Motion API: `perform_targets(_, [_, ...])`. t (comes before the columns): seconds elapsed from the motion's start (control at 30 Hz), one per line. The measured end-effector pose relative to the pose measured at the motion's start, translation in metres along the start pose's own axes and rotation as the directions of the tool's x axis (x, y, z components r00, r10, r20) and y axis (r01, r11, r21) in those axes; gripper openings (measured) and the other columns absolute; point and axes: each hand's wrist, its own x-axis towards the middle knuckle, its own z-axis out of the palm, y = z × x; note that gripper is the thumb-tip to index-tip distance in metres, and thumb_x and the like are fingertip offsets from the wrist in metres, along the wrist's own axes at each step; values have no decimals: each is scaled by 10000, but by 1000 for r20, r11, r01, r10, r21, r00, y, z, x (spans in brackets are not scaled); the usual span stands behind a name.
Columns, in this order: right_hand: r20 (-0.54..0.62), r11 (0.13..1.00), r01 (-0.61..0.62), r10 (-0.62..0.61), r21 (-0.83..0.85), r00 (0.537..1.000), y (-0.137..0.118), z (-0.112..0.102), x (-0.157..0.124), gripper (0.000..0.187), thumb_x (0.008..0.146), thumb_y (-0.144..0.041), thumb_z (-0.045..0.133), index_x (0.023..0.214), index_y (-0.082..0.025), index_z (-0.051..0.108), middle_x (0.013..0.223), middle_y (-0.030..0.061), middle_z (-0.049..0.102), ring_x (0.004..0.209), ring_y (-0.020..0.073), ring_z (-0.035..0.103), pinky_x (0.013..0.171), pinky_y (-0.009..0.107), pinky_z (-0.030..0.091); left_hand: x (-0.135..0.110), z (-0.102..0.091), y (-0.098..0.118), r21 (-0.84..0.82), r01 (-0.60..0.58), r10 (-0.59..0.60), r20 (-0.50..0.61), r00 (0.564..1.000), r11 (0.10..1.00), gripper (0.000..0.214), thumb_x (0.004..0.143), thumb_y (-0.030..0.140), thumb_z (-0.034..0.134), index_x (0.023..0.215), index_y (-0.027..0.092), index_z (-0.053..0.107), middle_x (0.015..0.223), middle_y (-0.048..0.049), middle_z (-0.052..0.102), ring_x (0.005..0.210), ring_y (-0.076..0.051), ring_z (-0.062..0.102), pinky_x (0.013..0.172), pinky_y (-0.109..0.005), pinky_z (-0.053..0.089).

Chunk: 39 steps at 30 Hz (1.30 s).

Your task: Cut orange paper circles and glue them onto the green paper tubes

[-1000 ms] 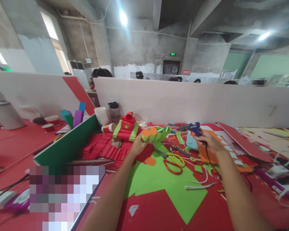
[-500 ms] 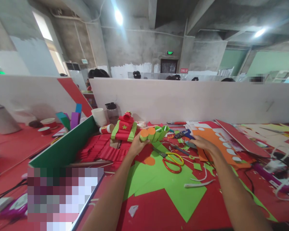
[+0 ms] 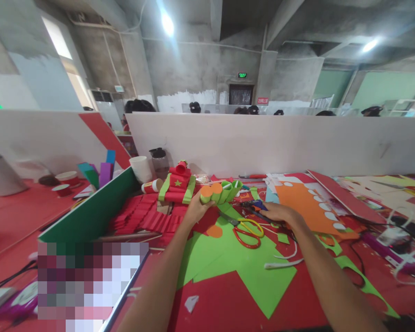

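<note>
My left hand (image 3: 198, 210) is closed round a row of green paper tubes (image 3: 224, 193). Orange discs cover the near ends of two tubes, and the others show open ends. To the right, my right hand (image 3: 278, 213) grips a blue hot glue gun (image 3: 257, 204), low over the table with its nozzle pointing left. My fingers partly hide its handle. Between my hands lie scissors (image 3: 247, 230) with one yellow and one red handle loop. They rest on a large green paper sheet (image 3: 228, 258), near a loose orange paper disc (image 3: 214, 231).
Red folded paper strips (image 3: 138, 214) and a red-and-green paper piece with a star (image 3: 178, 183) lie at left, beside a green board (image 3: 90, 203). An orange sheet with cut-outs (image 3: 297, 207) lies at right. A white partition (image 3: 263, 143) runs behind.
My right hand has come down and to the left with the glue gun, which now sits lower among the scraps. My left hand and the tubes have stayed nearly in place.
</note>
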Motion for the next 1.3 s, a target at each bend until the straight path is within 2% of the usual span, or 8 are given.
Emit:
perform_targets(0.3, [-148,983,94,-117,-156,982,-22,-18,-19,252,905,-424,603,961,-179,619,935,101,694,804,227,629,652,280,399,0,1,-1,-9,4,-4,-5,1000,1000,443,741,293,741,1145,146,636,1252,-128,689,1161,-290,641,1048,-446,488])
perform_targets(0.43, [-124,899,431,-438,-83,890,-69,-6,-31,176,945,-353,560,929,-200,646,930,57,708,801,194,636,689,277,419,0,1,-2,-40,0,0,-4,1000,999,486,743,294,747,1187,148,612,1255,-128,686,1155,-291,645,1034,-443,498])
perform_targets(0.53, [-143,802,585,-597,-117,789,-108,20,-38,213,938,-322,588,1092,-195,661,1097,98,716,960,237,649,803,325,450,0,1,-4,-37,-5,5,-1,1000,999,484,741,291,755,1181,148,612,1206,-120,706,1107,-285,662,1007,-438,514])
perform_targets(0.73, [-62,657,676,-731,-333,680,-148,66,-40,333,968,-330,566,1248,-154,606,1170,151,704,1051,285,647,894,393,454,-1,2,-1,-20,-7,6,-11,1000,1000,474,743,275,746,1183,151,623,1148,-96,728,1058,-271,673,984,-432,529])
perform_targets(0.97, [59,580,632,-711,-514,700,-150,69,-32,180,978,-204,498,1043,-137,651,920,130,730,874,250,683,742,316,465,-1,2,2,-27,-22,22,-7,1000,999,510,744,258,741,1228,156,618,1199,-103,709,1120,-280,651,1027,-448,501])
perform_targets(1.1, [5,660,602,-672,-450,740,-145,65,-32,240,998,-173,430,1005,-143,668,867,128,735,819,247,700,704,305,452,-1,2,3,-38,-29,29,-3,1000,999,528,746,244,737,1248,152,602,1220,-107,702,1122,-281,654,1027,-453,501])
perform_targets(1.23, [-172,815,579,-566,26,806,-137,62,-30,187,980,-231,502,1058,-183,665,900,83,760,784,209,701,698,285,467,-2,1,3,-24,-19,19,1,1000,1000,503,748,256,740,1222,153,607,1206,-103,709,1102,-276,663,1009,-445,512])
perform_targets(1.3, [-184,782,507,-474,362,861,-132,61,-26,189,954,-276,550,1101,-193,635,887,54,765,670,166,675,631,261,475,-1,1,1,-31,-21,21,5,1000,999,507,746,270,743,1219,153,606,1206,-102,709,1094,-276,667,1002,-447,516])
